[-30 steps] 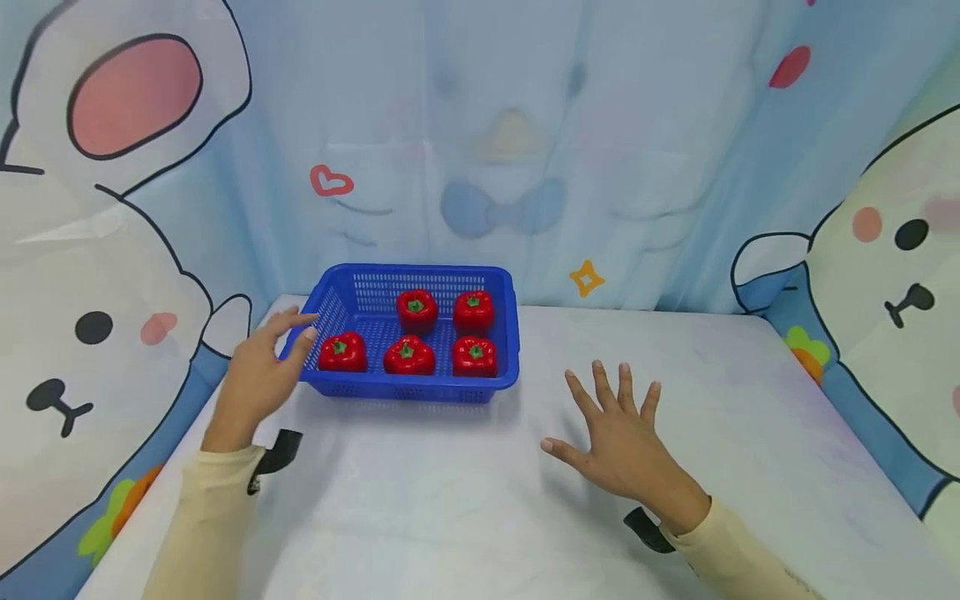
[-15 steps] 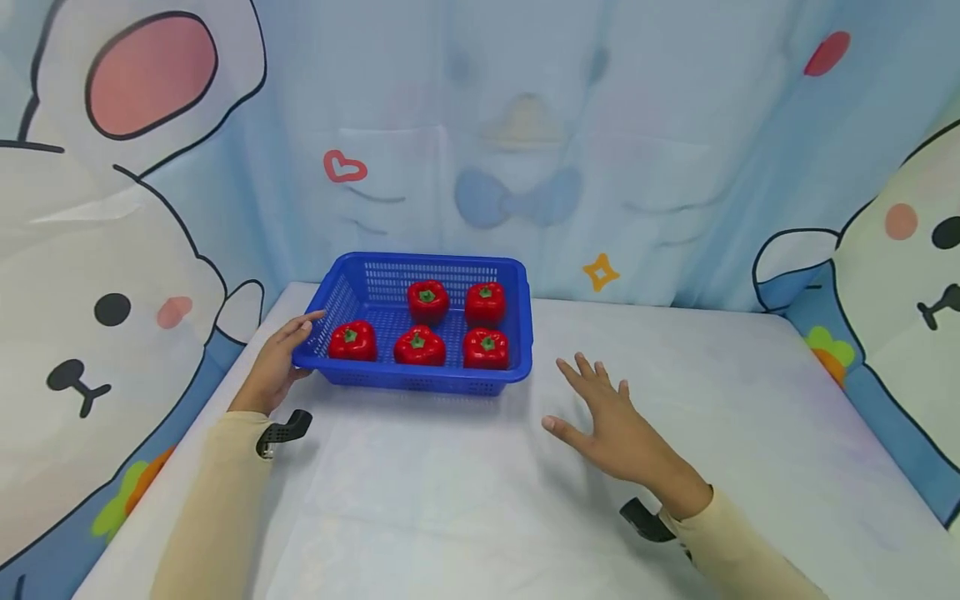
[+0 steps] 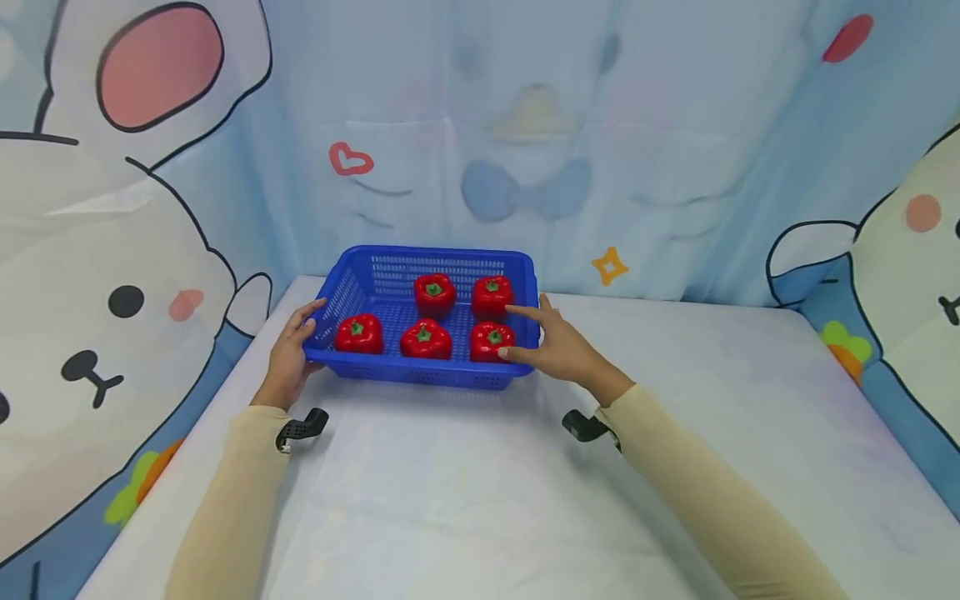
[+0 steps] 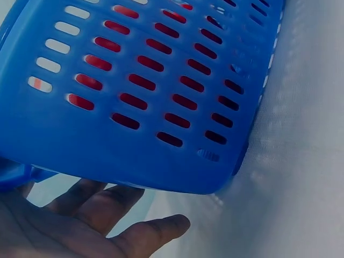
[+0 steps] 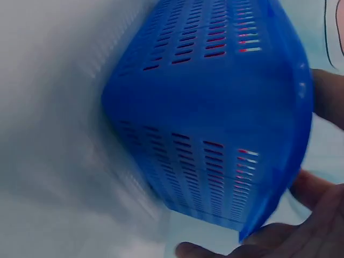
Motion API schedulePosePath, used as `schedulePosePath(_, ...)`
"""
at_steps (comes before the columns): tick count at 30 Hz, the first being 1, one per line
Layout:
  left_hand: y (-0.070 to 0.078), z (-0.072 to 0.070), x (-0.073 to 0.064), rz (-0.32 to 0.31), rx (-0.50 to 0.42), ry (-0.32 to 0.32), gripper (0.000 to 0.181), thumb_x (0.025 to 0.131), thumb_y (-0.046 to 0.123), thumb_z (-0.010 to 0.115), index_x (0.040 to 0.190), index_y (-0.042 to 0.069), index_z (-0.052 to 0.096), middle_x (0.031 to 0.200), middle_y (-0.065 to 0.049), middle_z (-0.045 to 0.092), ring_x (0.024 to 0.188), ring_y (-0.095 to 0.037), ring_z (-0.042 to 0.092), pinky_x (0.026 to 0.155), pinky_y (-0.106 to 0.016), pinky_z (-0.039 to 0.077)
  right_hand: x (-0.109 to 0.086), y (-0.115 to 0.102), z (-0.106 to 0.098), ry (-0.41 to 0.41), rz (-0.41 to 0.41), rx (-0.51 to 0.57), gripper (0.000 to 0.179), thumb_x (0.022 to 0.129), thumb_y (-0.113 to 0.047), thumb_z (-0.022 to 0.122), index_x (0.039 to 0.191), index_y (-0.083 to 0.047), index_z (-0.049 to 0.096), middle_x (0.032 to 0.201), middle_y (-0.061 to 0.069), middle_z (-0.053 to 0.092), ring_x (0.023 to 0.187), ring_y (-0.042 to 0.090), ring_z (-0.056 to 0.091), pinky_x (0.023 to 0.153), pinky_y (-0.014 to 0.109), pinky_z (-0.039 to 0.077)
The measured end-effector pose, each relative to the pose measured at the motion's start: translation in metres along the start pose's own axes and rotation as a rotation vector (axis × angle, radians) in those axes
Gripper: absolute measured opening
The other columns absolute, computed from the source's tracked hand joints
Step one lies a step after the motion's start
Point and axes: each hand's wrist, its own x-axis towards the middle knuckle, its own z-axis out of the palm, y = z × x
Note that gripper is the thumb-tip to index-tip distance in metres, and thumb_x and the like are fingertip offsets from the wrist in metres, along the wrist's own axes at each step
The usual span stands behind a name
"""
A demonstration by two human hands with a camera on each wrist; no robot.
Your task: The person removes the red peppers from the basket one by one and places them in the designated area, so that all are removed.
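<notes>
A blue plastic basket with slotted walls stands on the table and contains several red bell peppers with green stems. At its left end my left hand grips the rim, thumb over the edge; the left wrist view shows other fingers below the rim. My right hand is at the right end, with thumb and a finger reaching over the rim above the front right pepper. In the right wrist view its fingers are spread about the rim, not curled round it.
A white cloth covers the table. Behind the basket hangs a light blue curtain with cartoon animals. Black wrist devices are worn on both wrists, below beige sleeves.
My left hand has come to the basket's left rim and taken hold. The right hand has moved left and forward from over the table to the right rim. The view has shifted slightly.
</notes>
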Motion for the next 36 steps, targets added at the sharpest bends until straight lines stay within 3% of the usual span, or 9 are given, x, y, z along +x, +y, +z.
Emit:
schedulePosePath(3, -0.001, 0.005, 0.002, 0.009, 0.001, -0.007, 0.045, 0.108, 0.034, 0.024, 0.152, 0.039, 0.031, 0.167, -0.003, 0.007, 0.151, -0.037, 0.018, 0.118, -0.059, 0.025, 0.011, 0.002, -0.001, -0.070, 0.076, 0.028, 0.085, 0.084, -0.039, 0.076, 0.155, -0.023, 0.032, 0.165, 0.021, -0.004, 0.150, 0.049, 0.004, 0.111, 0.070, 0.025)
schedulePosePath(6, 0.000, 0.008, 0.004, 0.019, -0.001, -0.017, 0.045, 0.108, 0.034, 0.024, 0.152, 0.038, 0.031, 0.167, -0.002, 0.008, 0.151, -0.037, 0.018, 0.118, -0.060, 0.024, 0.015, 0.003, -0.002, -0.104, 0.126, 0.040, 0.085, 0.083, -0.034, 0.078, 0.154, -0.022, 0.033, 0.165, 0.022, 0.006, 0.150, 0.046, 0.014, 0.112, 0.066, 0.028)
schedulePosePath(11, 0.002, 0.007, 0.004, 0.031, 0.007, -0.004, 0.045, 0.108, 0.033, 0.024, 0.152, 0.037, 0.032, 0.167, -0.002, 0.009, 0.151, -0.037, 0.018, 0.117, -0.061, 0.024, 0.023, -0.004, -0.003, -0.128, 0.164, 0.027, 0.081, 0.081, -0.027, 0.079, 0.150, -0.019, 0.038, 0.158, 0.022, 0.029, 0.143, 0.044, 0.031, 0.109, 0.061, 0.038)
schedulePosePath(17, 0.003, 0.004, 0.005, 0.025, 0.025, 0.009, 0.045, 0.108, 0.034, 0.024, 0.151, 0.039, 0.033, 0.167, -0.002, 0.009, 0.150, -0.037, 0.019, 0.117, -0.060, 0.026, 0.027, -0.010, -0.002, -0.121, 0.199, -0.010, 0.076, 0.081, -0.026, 0.080, 0.146, -0.015, 0.043, 0.152, 0.022, 0.038, 0.137, 0.043, 0.041, 0.107, 0.056, 0.043)
schedulePosePath(21, 0.000, 0.001, 0.005, 0.024, 0.035, 0.024, 0.044, 0.108, 0.034, 0.024, 0.151, 0.040, 0.033, 0.167, -0.002, 0.010, 0.150, -0.037, 0.020, 0.117, -0.060, 0.027, 0.028, -0.009, 0.002, -0.095, 0.170, -0.011, 0.078, 0.081, -0.033, 0.080, 0.147, -0.016, 0.042, 0.155, 0.022, 0.035, 0.140, 0.042, 0.037, 0.108, 0.057, 0.041)
schedulePosePath(24, -0.003, 0.001, 0.006, 0.024, 0.031, 0.030, 0.044, 0.108, 0.034, 0.025, 0.150, 0.040, 0.034, 0.167, -0.002, 0.011, 0.149, -0.037, 0.021, 0.116, -0.060, 0.028, 0.026, -0.005, 0.005, -0.077, 0.148, 0.035, 0.081, 0.080, -0.039, 0.080, 0.149, -0.019, 0.040, 0.163, 0.022, 0.018, 0.148, 0.043, 0.022, 0.112, 0.062, 0.033)
schedulePosePath(29, -0.005, 0.000, 0.006, 0.027, 0.009, 0.022, 0.044, 0.108, 0.033, 0.025, 0.151, 0.038, 0.034, 0.167, -0.002, 0.011, 0.150, -0.037, 0.021, 0.116, -0.060, 0.027, 0.021, -0.001, 0.001, 0.008, 0.112, 0.144, 0.083, 0.081, -0.044, 0.078, 0.150, -0.022, 0.037, 0.166, 0.016, -0.007, 0.152, 0.043, 0.001, 0.114, 0.068, 0.022)
schedulePosePath(32, -0.005, -0.001, 0.005, 0.030, 0.009, 0.021, 0.044, 0.108, 0.033, 0.025, 0.151, 0.038, 0.034, 0.167, -0.002, 0.011, 0.150, -0.037, 0.020, 0.117, -0.061, 0.026, 0.017, -0.002, -0.010, 0.096, 0.041, 0.236, 0.081, 0.084, -0.043, 0.075, 0.149, -0.017, 0.036, 0.167, 0.012, 0.002, 0.153, 0.039, 0.005, 0.115, 0.065, 0.022)
schedulePosePath(36, -0.006, -0.002, 0.005, 0.041, 0.021, 0.031, 0.045, 0.108, 0.034, 0.024, 0.152, 0.036, 0.033, 0.167, -0.002, 0.011, 0.150, -0.037, 0.020, 0.117, -0.061, 0.026, 0.019, 0.001, -0.033, 0.245, -0.080, 0.450, 0.077, 0.089, -0.035, 0.072, 0.149, -0.010, 0.032, 0.162, 0.011, 0.029, 0.149, 0.033, 0.028, 0.117, 0.054, 0.029)
